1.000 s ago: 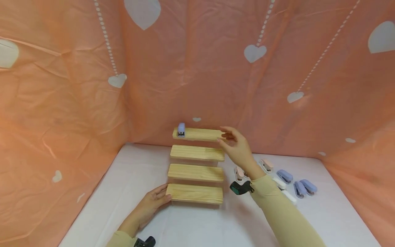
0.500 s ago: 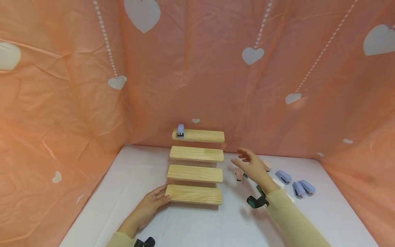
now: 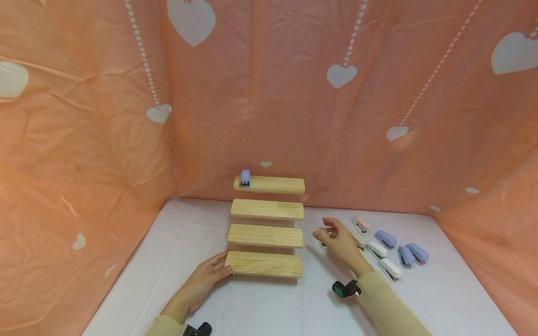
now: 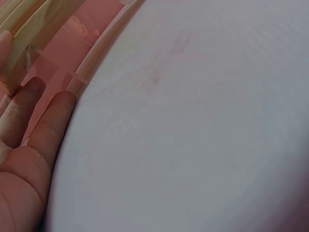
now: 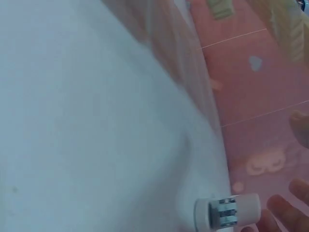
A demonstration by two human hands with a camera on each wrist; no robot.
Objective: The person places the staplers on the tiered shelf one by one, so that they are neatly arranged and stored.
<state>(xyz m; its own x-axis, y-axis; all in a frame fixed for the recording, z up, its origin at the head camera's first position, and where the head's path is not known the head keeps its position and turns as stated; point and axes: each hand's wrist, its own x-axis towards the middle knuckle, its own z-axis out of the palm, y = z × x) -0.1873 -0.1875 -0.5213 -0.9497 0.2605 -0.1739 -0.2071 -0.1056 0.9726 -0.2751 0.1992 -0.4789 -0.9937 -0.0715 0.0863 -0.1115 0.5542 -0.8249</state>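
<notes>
A stand with several pale wooden steps (image 3: 265, 236) rises in the head view. My left hand (image 3: 204, 283) grips the left end of its lowest step, thumb on the front edge; in the left wrist view two fingers (image 4: 50, 128) lie near the clear support. A lavender mini stapler (image 3: 245, 179) stands at the left of the top step. To the right of the stand, my right hand (image 3: 342, 243) hovers over a pale pink stapler (image 5: 248, 209), mostly hidden by it in the head view. The right wrist view shows thumb and fingers apart, fingertips close to that stapler.
Right of my right hand lie more mini staplers: a pink one (image 3: 360, 226), white ones (image 3: 390, 269) and lavender ones (image 3: 385, 239). An orange curtain (image 3: 269, 116) with white hearts closes off the back and sides of the white table (image 3: 168, 242).
My right hand has moved from the right end of the top step down and rightward to the pink stapler. The left hand stays at the lowest step.
</notes>
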